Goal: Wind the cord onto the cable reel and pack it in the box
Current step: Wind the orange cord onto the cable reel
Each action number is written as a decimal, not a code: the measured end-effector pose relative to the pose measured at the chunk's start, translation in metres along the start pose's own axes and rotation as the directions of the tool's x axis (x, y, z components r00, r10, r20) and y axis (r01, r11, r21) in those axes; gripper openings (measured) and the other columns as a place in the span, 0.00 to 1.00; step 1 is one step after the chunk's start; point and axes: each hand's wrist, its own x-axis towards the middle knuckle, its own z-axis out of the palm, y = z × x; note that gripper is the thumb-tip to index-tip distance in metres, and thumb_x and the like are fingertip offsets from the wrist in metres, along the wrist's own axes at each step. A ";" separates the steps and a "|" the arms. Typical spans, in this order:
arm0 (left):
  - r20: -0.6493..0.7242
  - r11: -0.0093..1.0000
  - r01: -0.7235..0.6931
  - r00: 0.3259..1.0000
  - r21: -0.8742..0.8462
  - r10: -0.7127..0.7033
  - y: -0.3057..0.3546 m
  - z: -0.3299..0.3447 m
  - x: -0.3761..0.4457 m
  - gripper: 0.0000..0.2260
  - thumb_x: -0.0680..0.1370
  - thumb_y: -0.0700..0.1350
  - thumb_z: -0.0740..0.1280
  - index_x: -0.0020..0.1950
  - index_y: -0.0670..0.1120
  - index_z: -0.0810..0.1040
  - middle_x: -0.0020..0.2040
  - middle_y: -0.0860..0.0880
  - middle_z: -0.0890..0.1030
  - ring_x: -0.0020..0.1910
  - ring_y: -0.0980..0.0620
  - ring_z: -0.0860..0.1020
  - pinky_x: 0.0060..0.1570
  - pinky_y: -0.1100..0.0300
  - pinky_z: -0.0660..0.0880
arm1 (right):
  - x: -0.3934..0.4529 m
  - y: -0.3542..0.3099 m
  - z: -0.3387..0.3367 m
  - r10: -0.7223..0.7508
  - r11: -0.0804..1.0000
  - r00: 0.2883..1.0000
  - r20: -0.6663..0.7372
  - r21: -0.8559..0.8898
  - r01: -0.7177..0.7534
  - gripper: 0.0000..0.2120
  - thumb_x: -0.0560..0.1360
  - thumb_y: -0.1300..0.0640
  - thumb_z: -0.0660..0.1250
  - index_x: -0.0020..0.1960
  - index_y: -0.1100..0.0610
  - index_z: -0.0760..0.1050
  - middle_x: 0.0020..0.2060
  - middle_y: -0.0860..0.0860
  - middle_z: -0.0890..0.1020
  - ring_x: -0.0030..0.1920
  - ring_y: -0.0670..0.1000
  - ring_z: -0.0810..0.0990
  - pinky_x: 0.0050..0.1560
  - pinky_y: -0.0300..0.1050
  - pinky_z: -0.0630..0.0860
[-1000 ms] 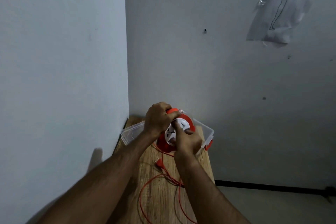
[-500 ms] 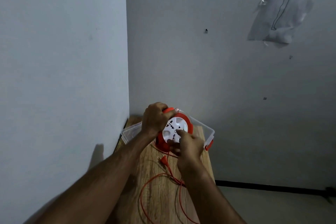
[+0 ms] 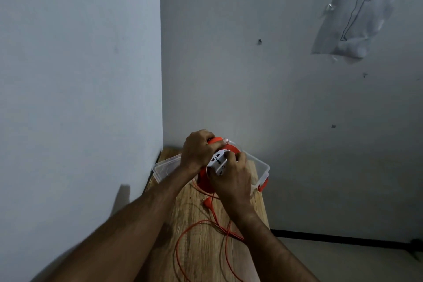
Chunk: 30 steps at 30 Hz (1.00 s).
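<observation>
Lying in loose loops over the near half of the wooden tabletop (image 3: 206, 247): one orange cord (image 3: 180, 249), most of its length not yet wound, its single orange plug (image 3: 207, 202) resting just short of the reel. Further in, toward the far end of the tabletop: one orange cable reel (image 3: 203, 182) with a white socket face (image 3: 218, 162), held upright just in front of the box. Clasping the orange handle on top, fingers curled over it: the left hand (image 3: 198, 152). Gripping the white face, fingers wrapped round its far side: the right hand (image 3: 231, 178). Compared with half a second ago, shifted up and across the face from its lower edge, covering more of the white disc; probably another turn of the crank, so winding goes on, slack drawn in a little at a time, packing some way off. Behind both hands, at the far edge against the wall corner: one clear plastic box (image 3: 166, 166), open, with one orange latch (image 3: 263, 185) showing on its right end. Counted: two hands, one reel, one cord, one plug, one box.
</observation>
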 end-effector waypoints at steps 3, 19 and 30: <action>0.005 1.000 0.007 1.000 0.002 -0.007 0.000 -0.001 0.000 0.27 0.71 0.69 0.63 0.42 0.45 0.85 0.38 0.50 0.84 0.36 0.53 0.80 0.41 0.51 0.81 | 0.004 0.006 0.007 0.053 0.989 0.996 -0.070 0.144 -0.043 0.27 0.65 0.46 0.80 0.60 0.54 0.77 0.57 0.52 0.81 0.55 0.51 0.80 0.55 0.48 0.81; -0.024 0.993 -0.090 0.996 0.078 0.092 0.011 0.007 -0.004 0.21 0.73 0.63 0.69 0.39 0.45 0.83 0.36 0.51 0.81 0.33 0.54 0.77 0.34 0.56 0.77 | 0.028 -0.032 -0.014 0.590 -0.617 0.265 0.763 0.637 -0.463 0.35 0.74 0.54 0.76 0.74 0.59 0.63 0.59 0.62 0.77 0.58 0.62 0.81 0.43 0.55 0.82; -0.032 1.000 -0.009 0.999 0.011 0.010 -0.001 0.002 0.000 0.24 0.73 0.65 0.65 0.40 0.44 0.84 0.37 0.49 0.84 0.34 0.55 0.79 0.38 0.53 0.81 | -0.010 -0.004 0.001 0.566 0.602 0.823 0.041 0.662 -0.447 0.12 0.76 0.51 0.72 0.56 0.54 0.76 0.51 0.54 0.85 0.46 0.51 0.86 0.43 0.49 0.85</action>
